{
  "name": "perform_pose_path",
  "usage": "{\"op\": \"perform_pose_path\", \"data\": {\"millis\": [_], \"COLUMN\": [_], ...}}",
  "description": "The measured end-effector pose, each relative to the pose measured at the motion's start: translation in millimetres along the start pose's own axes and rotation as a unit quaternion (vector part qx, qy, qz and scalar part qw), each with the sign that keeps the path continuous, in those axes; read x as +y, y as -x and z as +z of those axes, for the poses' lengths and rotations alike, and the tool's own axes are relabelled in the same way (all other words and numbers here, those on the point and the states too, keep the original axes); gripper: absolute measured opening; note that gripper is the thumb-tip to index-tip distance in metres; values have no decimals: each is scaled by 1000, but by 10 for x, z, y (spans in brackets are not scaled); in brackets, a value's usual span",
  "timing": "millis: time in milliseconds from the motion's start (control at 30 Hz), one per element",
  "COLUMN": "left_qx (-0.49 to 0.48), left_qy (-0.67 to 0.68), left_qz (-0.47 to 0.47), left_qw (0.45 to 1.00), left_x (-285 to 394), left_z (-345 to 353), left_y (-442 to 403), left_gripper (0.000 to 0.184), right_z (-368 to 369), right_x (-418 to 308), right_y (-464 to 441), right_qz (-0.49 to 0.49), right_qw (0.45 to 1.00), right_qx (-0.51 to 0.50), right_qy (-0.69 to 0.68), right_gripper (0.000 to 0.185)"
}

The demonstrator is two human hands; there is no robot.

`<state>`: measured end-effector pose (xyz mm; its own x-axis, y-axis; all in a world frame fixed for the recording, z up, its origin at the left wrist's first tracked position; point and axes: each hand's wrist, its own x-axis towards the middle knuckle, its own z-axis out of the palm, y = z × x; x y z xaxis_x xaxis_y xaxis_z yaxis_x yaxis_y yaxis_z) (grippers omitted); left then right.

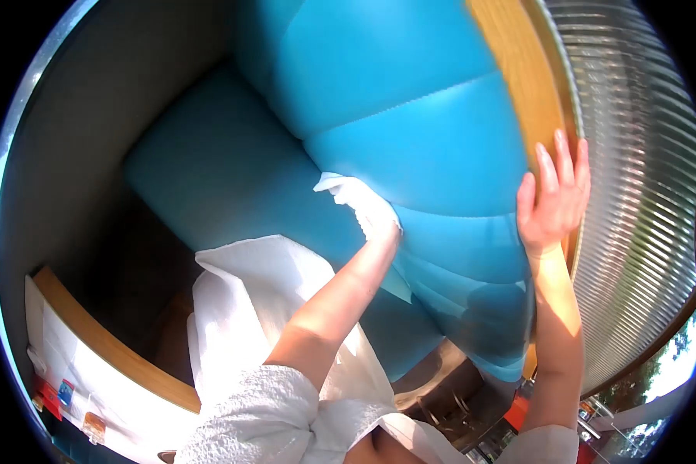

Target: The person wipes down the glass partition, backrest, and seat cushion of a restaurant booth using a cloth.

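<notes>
My left hand [375, 216] presses a white cloth [349, 190] into the crease where the teal seat [232, 162] meets the teal padded backrest [417, 147]. The cloth covers most of the fingers. On the wooden top edge [527, 69] of the backrest lies my right hand [557, 199], fingers stretched out and apart, holding nothing. Its fingertips reach toward the ribbed glass panel [634, 139] behind the wood.
At lower left stands a white table [124, 379] with a wooden edge, with small items [66, 393] on it. My white garment [263, 271] hangs over part of the seat. A dark wall [93, 116] curves along the left, and chairs [452, 414] show at the bottom.
</notes>
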<state>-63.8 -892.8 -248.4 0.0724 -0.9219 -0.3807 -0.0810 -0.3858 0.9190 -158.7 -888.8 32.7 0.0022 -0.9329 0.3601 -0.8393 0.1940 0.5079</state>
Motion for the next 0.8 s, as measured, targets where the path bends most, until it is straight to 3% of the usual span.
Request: {"op": "perform_pose_path", "data": {"millis": [133,233,333,367,400,467,633,667,733,800], "left_qx": [-151,-235,-217,-194,-191,-153,-102,-118,-115,-85], "left_qy": [-49,-116,-127,-158,-161,-150,-98,-95,-67,-53], "left_qz": [70,212,299,363,365,397,291,230,145,100], "left_qw": [985,941,921,898,897,892,946,961,980,990], "left_x": [181,661,1546,1457,1361,1205,364,-125,-411,-504], "left_z": [28,135,-176,-197,-185,-213,-13,105,195,221], "left_y": [731,1077,1499,1415,1389,1286,1195,1162,1071,939], "left_gripper": [50,60,64,64,64,65,63,63,57,52], "right_z": [240,334,-338,-347,-422,-587,-370,-334,-311,-339], "right_x": [-26,-151,-132,-22,88,161,286,312,332,271], "right_y": [-33,-29,472,681,902,1166,1415,1431,1491,1492], "right_qz": [11,19,-19,-4,-4,6,-12,-6,-18,-49], "right_qw": [997,988,982,973,972,978,980,978,984,997], "right_qx": [69,71,54,60,64,-14,-26,-10,-28,-47], "right_qy": [-32,-138,-178,-223,-226,-207,-196,-206,-174,-33], "right_gripper": [34,38,39,41,41,42,44,45,43,40]}}
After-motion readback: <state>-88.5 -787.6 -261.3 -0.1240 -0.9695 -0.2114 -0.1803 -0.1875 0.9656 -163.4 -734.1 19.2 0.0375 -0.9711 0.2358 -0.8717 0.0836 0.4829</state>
